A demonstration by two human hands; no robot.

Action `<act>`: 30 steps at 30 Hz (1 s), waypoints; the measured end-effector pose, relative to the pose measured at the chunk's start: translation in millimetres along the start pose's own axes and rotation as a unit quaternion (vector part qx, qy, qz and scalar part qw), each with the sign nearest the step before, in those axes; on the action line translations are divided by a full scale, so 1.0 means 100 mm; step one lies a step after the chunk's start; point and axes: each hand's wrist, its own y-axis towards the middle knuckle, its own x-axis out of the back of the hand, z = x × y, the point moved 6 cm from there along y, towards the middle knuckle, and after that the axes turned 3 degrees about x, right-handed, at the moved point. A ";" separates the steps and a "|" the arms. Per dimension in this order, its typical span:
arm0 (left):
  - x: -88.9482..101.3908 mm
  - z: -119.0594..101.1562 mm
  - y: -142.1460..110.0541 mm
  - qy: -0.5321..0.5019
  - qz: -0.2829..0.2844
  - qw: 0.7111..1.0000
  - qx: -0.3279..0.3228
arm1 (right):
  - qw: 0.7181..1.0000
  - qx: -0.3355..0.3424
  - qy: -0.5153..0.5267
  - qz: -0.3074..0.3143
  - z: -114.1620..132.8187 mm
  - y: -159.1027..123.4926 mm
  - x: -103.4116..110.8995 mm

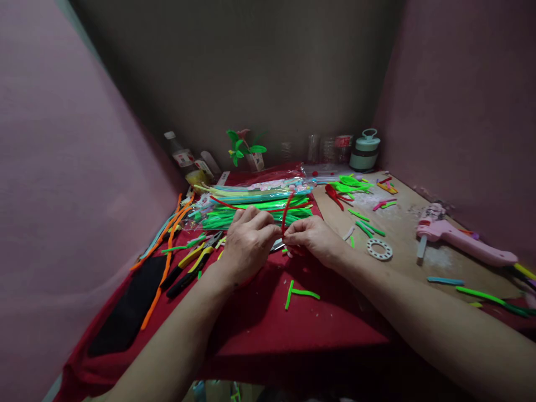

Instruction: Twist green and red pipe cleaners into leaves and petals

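Observation:
Both of my hands meet over the red cloth, pinching a red pipe cleaner [287, 211] whose free end stands up between them. My left hand [250, 243] has its fingers curled round, with the knuckles hiding part of what it grips. My right hand [314, 237] presses thumb and forefinger together at the lower part of the red stem. Just behind them lies a clear bag of green pipe cleaners [218, 216]. Two short green pieces [290, 295] rest on the cloth in front of my hands.
Pliers [196, 262], orange pipe cleaners [167, 262] and a black flat item [129, 307] lie left. On the board at right are a pink glue gun [473, 241], a white ring with holes [379, 249] and scattered pieces. Bottles [182, 153] and a lidded jar [365, 151] stand behind.

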 end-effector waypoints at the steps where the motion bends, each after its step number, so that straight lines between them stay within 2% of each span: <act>1: -0.01 -0.02 0.00 0.014 0.023 1.000 -0.006 | 1.000 0.003 -0.024 0.000 0.00 0.00 0.01; 4: -0.04 -0.03 0.00 0.000 0.070 0.998 0.003 | 0.992 0.038 -0.119 -0.006 0.02 0.00 0.03; 6: -0.07 0.01 0.00 -0.064 0.092 0.993 0.040 | 0.976 0.096 -0.197 -0.020 0.06 -0.02 0.02; 8: -0.11 0.09 0.00 -0.173 0.120 0.970 0.122 | 0.942 0.178 -0.281 -0.043 0.13 -0.07 -0.01; 9: -0.15 0.14 -0.02 -0.239 0.139 0.944 0.180 | 0.919 0.221 -0.323 -0.052 0.16 -0.11 -0.04; 10: -0.20 0.19 -0.05 -0.303 0.161 0.907 0.244 | 0.892 0.264 -0.363 -0.059 0.19 -0.15 -0.08; 12: -0.32 0.25 -0.14 -0.420 0.197 0.807 0.366 | 0.829 0.341 -0.440 -0.064 0.25 -0.24 -0.17; 13: -0.37 0.26 -0.18 -0.476 0.205 0.751 0.409 | 0.795 0.372 -0.474 -0.066 0.27 -0.29 -0.21; 15: -0.45 0.22 -0.22 -0.583 0.202 0.645 0.451 | 0.743 0.416 -0.520 -0.068 0.32 -0.37 -0.27; 16: -0.48 0.20 -0.22 -0.627 0.195 0.603 0.453 | 0.731 0.426 -0.529 -0.068 0.34 -0.39 -0.28; 17: -0.49 0.19 -0.22 -0.660 0.189 0.572 0.449 | 0.733 0.430 -0.524 -0.067 0.36 -0.40 -0.28; 18: -0.49 0.18 -0.22 -0.674 0.186 0.561 0.444 | 0.749 0.425 -0.504 -0.069 0.38 -0.41 -0.27; 19: -0.47 0.20 -0.22 -0.670 0.183 0.568 0.441 | 0.777 0.412 -0.470 -0.073 0.40 -0.39 -0.23; 20: -0.44 0.23 -0.22 -0.652 0.174 0.591 0.442 | 0.815 0.389 -0.422 -0.080 0.41 -0.37 -0.19; 22: -0.33 0.31 -0.19 -0.600 0.135 0.656 0.437 | 0.900 0.310 -0.293 -0.085 0.39 -0.30 -0.08; 24: -0.16 0.36 -0.12 -0.561 0.068 0.723 0.398 | 0.963 0.209 -0.156 -0.061 0.32 -0.22 -0.03; 25: -0.08 0.35 -0.08 -0.549 0.039 0.752 0.361 | 0.980 0.169 -0.098 -0.042 0.29 -0.20 -0.03; 27: 0.05 0.29 -0.01 -0.532 0.008 0.800 0.277 | 0.992 0.124 -0.016 0.000 0.25 -0.18 -0.04; 30: 0.11 0.20 0.03 -0.494 0.011 0.845 0.205 | 0.992 0.116 0.040 0.035 0.26 -0.17 -0.05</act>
